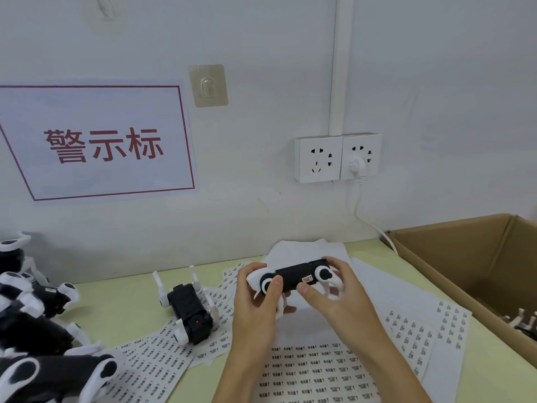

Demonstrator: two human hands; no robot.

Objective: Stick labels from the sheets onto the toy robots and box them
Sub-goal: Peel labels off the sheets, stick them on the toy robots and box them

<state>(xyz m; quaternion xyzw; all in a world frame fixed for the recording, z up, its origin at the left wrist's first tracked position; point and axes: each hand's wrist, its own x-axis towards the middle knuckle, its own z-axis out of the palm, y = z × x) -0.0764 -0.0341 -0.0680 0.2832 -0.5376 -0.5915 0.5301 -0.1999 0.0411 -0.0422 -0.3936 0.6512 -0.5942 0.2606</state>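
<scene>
- My right hand (328,289) curls round the right end of the toy robot (296,276), fingers wrapped over the far side, thumb lying flat on its black belly.
- The thumb tip sits just beside a small label (308,279) already on the belly; I judge the step in hand is pressing that label down.
- My left hand (258,298) grips the left end, thumb across the white wheel-like hip joint, fingers hidden beneath. The robot is held belly-up, lifted off the table, level between both hands.
- To do this well: rub the thumb from the label's middle outward, seat all edges, keep the left grip firm so the body does not twist. Whether the corners are fully down is too small to tell.
- Below the hands: label sheets (313,370) spread over the pale green table (122,309), some rows part-used.
- Left of my hands: another robot (189,309) lies on its back on a sheet, legs up; probably next.
- Far left: a heap of robots (37,330), labelling status not readable.
- Right: open cardboard box (465,257); white legs show in its near corner, so some look boxed. This robot goes there once the label holds.
</scene>
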